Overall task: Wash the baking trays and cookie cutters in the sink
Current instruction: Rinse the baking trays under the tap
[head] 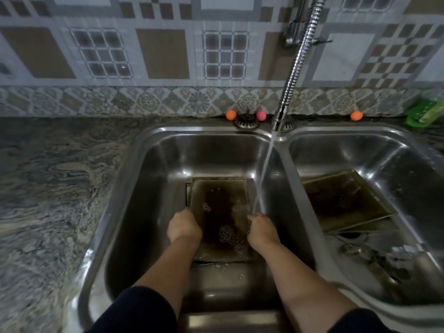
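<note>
Both hands, left (183,228) and right (262,228), grip a grimy tray (221,212) under running water (265,169); another tray (343,200) and cutters (394,258) await.

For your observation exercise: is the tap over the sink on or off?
On. A stream of water falls from the tap into the left basin, landing beside the right hand on the baking tray.

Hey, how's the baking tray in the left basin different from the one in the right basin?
The left tray is gripped at its side edges by the left hand and right hand; the right tray lies untouched. The left tray sits square to the basin with the water stream landing by its right edge; the right tray is turned at an angle and away from the stream. Both are rectangular metal with dark, dirty centres.
</note>
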`<move>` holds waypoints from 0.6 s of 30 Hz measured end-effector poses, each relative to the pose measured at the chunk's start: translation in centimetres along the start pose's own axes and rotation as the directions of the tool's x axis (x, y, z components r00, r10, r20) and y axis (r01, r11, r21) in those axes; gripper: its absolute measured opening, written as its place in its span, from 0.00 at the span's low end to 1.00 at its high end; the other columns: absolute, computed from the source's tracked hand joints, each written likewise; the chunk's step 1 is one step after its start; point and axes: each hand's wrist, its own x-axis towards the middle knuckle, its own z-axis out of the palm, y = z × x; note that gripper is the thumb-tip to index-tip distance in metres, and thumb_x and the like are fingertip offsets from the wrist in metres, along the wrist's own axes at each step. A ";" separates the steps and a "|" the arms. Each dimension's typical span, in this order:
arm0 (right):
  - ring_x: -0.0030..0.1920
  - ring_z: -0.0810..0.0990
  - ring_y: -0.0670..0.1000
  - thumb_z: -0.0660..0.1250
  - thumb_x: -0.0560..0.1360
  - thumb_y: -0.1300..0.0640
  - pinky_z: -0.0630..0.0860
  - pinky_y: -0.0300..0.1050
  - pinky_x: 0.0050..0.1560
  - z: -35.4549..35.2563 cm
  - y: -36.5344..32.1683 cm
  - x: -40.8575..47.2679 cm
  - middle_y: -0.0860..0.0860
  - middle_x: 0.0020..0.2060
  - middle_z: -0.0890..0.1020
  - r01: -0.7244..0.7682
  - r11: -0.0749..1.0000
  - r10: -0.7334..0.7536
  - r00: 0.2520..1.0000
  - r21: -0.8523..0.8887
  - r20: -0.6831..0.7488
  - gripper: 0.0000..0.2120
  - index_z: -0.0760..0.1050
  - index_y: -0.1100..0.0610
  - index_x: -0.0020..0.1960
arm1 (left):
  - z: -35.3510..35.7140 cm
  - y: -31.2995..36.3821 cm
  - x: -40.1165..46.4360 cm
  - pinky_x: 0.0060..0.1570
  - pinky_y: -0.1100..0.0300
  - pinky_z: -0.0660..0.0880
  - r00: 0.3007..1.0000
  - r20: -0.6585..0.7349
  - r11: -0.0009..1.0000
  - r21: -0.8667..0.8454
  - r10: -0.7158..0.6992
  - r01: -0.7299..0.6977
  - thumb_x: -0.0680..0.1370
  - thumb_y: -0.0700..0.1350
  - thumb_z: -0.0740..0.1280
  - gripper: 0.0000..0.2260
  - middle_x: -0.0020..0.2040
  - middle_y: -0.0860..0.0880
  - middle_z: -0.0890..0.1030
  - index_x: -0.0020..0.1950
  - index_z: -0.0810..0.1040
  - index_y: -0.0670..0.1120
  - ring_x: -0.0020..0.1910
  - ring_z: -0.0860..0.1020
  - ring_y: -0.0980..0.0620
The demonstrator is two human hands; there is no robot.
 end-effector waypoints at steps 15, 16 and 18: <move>0.66 0.71 0.56 0.57 0.80 0.60 0.70 0.47 0.64 -2.7 -0.5 -0.5 0.56 0.68 0.70 -0.233 0.923 0.165 0.959 0.307 0.232 0.21 0.64 0.58 0.72 | -3.4 3.0 -2.1 0.61 0.42 0.73 0.968 0.229 0.555 -0.821 0.104 0.134 0.76 0.39 0.59 0.22 0.60 0.44 0.75 0.69 0.66 0.51 0.56 0.76 0.44; 0.65 0.72 0.57 0.56 0.81 0.59 0.71 0.47 0.64 -3.4 -0.7 -0.4 0.56 0.67 0.71 -0.226 0.908 0.151 0.961 0.351 0.230 0.20 0.65 0.57 0.72 | -3.8 3.7 -2.8 0.62 0.42 0.73 0.956 0.251 0.514 -0.846 0.154 0.140 0.77 0.37 0.58 0.23 0.59 0.44 0.75 0.72 0.63 0.50 0.57 0.75 0.44; 0.65 0.72 0.56 0.55 0.82 0.54 0.70 0.46 0.63 -4.9 -1.7 -0.2 0.55 0.66 0.72 -0.203 0.857 0.119 0.972 0.474 0.201 0.19 0.67 0.55 0.71 | -3.9 5.0 -4.0 0.64 0.45 0.71 0.945 0.222 0.478 -0.874 0.240 0.084 0.78 0.35 0.57 0.25 0.63 0.43 0.74 0.74 0.59 0.50 0.60 0.74 0.44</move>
